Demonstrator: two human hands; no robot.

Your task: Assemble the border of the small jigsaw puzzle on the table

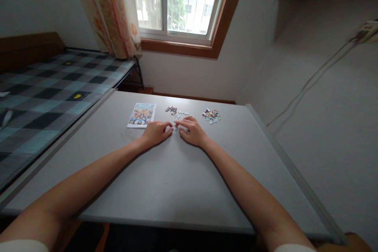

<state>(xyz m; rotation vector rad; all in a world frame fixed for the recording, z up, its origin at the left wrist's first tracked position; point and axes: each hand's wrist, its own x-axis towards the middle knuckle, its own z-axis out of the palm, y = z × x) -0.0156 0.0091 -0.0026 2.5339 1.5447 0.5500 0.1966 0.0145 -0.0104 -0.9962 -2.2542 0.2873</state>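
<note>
Puzzle pieces (175,127) low on the tabletop, between the fingertips of both hands; on the left hand (156,132), thumb and index finger curled close together at the edge of the pieces, cannot tell whether pinching one; on the right hand (193,130), index finger stretched to the same small cluster, thumb well apart from it, nothing visibly gripped; by judgement, close two-handed work on a few pieces, probably lining up or joining edges; called for next, light fingertip pressure and a steady left side, without nudging any neighbours; just beyond the fingers, a short row of pieces (184,113), seemingly linked, too small to be sure; farther out to the left, a compact heap (171,110); to the right, well apart, a wider heap (212,115); just beyond the left hand, a printed picture sheet (141,115), flat on the pale table (165,189).
</note>
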